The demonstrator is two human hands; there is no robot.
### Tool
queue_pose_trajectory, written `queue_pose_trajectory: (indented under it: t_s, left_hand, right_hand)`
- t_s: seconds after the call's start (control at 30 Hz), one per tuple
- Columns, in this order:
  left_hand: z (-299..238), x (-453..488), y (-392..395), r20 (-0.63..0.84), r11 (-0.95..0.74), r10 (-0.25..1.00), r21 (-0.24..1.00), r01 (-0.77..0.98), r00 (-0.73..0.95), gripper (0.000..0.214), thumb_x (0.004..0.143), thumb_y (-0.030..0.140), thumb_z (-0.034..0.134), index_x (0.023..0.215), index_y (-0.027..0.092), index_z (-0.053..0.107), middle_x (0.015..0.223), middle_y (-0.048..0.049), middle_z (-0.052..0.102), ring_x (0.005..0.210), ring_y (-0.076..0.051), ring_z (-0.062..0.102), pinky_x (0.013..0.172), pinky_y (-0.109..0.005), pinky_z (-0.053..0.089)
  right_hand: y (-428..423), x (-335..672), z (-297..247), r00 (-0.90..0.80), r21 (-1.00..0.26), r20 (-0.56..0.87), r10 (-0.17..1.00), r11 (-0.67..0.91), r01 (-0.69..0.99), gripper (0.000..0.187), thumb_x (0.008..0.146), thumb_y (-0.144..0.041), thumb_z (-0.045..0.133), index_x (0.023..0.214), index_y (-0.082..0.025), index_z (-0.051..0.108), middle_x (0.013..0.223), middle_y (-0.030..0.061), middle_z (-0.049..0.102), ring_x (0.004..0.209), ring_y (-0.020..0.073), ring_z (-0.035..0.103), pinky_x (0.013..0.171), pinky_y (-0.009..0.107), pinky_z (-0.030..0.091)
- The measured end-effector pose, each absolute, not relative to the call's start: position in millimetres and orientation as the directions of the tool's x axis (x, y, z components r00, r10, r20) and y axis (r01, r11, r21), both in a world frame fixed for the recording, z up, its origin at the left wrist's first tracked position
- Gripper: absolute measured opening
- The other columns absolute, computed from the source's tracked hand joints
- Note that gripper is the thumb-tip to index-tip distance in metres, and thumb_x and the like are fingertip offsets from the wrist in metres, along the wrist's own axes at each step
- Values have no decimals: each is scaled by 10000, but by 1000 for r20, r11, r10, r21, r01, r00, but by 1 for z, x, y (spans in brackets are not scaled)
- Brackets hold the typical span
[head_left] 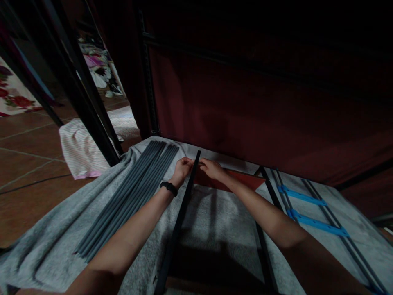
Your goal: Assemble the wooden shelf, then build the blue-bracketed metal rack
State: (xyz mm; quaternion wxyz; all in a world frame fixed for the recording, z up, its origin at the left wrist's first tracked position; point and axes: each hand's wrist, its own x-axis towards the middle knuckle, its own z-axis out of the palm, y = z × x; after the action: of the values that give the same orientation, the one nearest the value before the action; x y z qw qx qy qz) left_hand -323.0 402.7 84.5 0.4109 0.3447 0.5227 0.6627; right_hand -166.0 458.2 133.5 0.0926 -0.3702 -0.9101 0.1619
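Your left hand (pixel 184 164) and right hand (pixel 210 168) flank the central bar (pixel 181 211) at its far end, fingers curled, probably steadying both sides; you can't confirm the grip. Rods (pixel 125 196) lie left, seemingly bunched for reach.

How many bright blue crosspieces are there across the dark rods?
2. Both are at the right: the far crosspiece nearer the dark red curtain, the near crosspiece nearer the camera. More may be hidden beyond the frame.

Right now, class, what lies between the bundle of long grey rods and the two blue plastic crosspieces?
In the head view: two long black bars, a reddish panel, the left hand, the right hand and parts of both forearms.
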Motion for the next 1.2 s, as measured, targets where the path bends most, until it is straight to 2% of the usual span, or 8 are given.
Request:
queue_pose_trajectory:
  t_s: [0.33,0.5,0.67,0.87,0.97,1.07,1.2]
  left_hand:
    - [89,-327,404,120,-173,909,980,-99,-399,157,652,263,743,652,157,627,588,4,560,553,-109,486,550,-230,371]
    - [90,-326,402,143,-186,907,980,-71,-397,137,671,270,697,666,151,632,602,3,564,570,-110,488,570,-233,381]
    - [92,-327,400,147,-177,905,983,-40,-399,171,665,287,721,688,142,633,630,1,582,596,-113,509,598,-236,396]
    - [97,-324,397,103,-150,914,984,-92,-392,184,667,289,743,732,140,657,651,-5,609,601,-120,534,596,-237,414]
    - [100,-320,393,53,-133,909,977,-168,-412,211,689,274,738,833,135,674,680,-9,637,612,-127,564,603,-239,439]
    - [104,-320,387,-49,-77,894,962,-261,-444,216,719,259,728,873,126,655,666,-10,636,596,-124,580,615,-244,463]
    - [112,-324,376,-123,5,897,963,-268,-426,245,722,297,762,847,121,647,646,-9,627,562,-112,574,589,-232,457]
  right_hand:
    - [459,-166,130,-712,-378,64,700,677,632,290,945,-221,507,1212,-251,616,1185,49,717,1104,230,649,913,309,468]
    - [460,-166,131,-707,-379,62,704,672,636,296,946,-227,517,1225,-255,613,1190,40,716,1110,223,647,903,298,470]
    - [460,-166,130,-708,-392,59,704,668,632,305,944,-222,521,1234,-251,610,1203,39,709,1123,224,640,920,305,472]
    - [462,-167,127,-737,-438,115,667,700,565,314,907,-152,540,1198,-241,622,1211,55,692,1136,221,625,984,352,467]
    - [462,-159,132,-771,-446,200,605,756,478,433,859,-122,588,1286,-193,583,1311,104,630,1226,219,576,1070,381,431]
    - [461,-129,143,-776,-421,277,567,798,432,517,869,-158,590,1382,-173,530,1424,136,552,1328,230,506,1144,411,375]
    - [470,-45,157,-657,-413,318,684,723,553,493,876,-244,598,1368,-241,568,1467,109,530,1379,268,463,1173,475,340]
